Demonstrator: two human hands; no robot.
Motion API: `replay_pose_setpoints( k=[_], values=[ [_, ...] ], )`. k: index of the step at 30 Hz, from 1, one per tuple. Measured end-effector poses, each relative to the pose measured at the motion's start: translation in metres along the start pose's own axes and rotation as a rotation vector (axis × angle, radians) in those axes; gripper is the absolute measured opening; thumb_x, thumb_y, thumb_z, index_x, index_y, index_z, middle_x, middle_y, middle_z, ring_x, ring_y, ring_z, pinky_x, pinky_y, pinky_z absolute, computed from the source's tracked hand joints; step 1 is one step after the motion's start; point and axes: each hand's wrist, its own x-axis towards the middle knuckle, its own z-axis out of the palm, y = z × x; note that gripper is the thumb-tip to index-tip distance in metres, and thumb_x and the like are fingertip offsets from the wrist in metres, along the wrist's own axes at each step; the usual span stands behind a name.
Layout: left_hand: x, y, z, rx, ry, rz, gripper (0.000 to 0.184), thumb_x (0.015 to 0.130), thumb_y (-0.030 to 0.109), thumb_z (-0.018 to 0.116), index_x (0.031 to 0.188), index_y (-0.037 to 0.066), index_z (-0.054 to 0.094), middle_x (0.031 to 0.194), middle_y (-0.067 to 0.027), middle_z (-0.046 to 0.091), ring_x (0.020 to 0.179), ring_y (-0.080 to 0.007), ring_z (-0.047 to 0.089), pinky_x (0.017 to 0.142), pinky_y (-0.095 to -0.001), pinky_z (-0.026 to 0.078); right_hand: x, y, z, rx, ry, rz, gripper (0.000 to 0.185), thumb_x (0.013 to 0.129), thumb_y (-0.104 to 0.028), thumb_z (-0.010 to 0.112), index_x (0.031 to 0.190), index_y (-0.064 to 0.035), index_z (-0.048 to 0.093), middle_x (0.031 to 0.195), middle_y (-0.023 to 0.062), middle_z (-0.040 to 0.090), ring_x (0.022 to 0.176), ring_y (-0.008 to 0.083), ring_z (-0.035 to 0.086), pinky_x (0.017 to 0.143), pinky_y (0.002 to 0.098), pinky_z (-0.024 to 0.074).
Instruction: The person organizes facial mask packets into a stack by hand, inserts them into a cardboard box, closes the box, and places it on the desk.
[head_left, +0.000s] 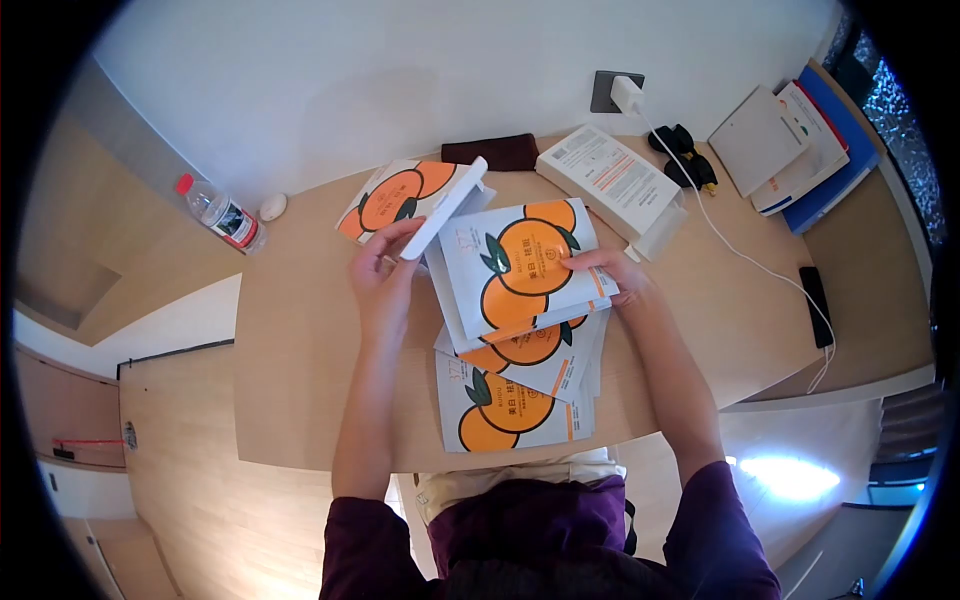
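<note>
My left hand (383, 262) is closed on a white-edged carton (447, 208), its narrow side turned up towards me. An orange-fruit print (400, 196) shows just left of that edge. In my right hand (618, 275) is a bundle of flat white packets (530, 260) printed with oranges, the thumb lying on the top face. The bundle is tilted beside the carton. Below it, more of the same packets (508, 412) lie fanned in a loose stack near the front edge of the table. My right fingers are partly hidden under the bundle.
On the table (300, 400) are a white box with an open flap (612, 180), a dark case (490, 152), sunglasses (685, 157) and a black bar-shaped object (816, 305). A red-capped bottle (222, 215) stands left. A charger cable (745, 235) crosses the right side, near books (800, 150).
</note>
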Motion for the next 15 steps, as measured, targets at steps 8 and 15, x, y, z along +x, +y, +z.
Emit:
replay_pose_setpoints(
  k=[8, 15],
  values=[
    [0.009, -0.002, -0.012, 0.274, -0.093, -0.004, 0.039, 0.08, -0.006, 0.058, 0.118, 0.002, 0.062, 0.127, -0.0113, 0.058, 0.126, -0.0206, 0.047, 0.107, -0.0358, 0.034, -0.002, -0.005, 0.006, 0.108, -0.067, -0.256, 0.043, 0.08, -0.005, 0.065, 0.12, 0.006, 0.054, 0.109, 0.0211, 0.065, 0.09, 0.0269, 0.069, 0.079, 0.0367, 0.0575],
    [-0.043, 0.009, 0.033, -0.47, -0.155, -0.041, 0.079, 0.078, -0.001, 0.069, 0.146, 0.008, 0.028, 0.13, -0.0153, 0.052, 0.132, -0.0243, 0.039, 0.111, -0.0383, 0.029, -0.015, 0.005, 0.061, 0.06, 0.079, -0.551, 0.041, 0.088, -0.013, 0.065, 0.124, 0.0, 0.05, 0.112, 0.0109, 0.064, 0.093, 0.0214, 0.066, 0.078, 0.0352, 0.0564]
  ],
)
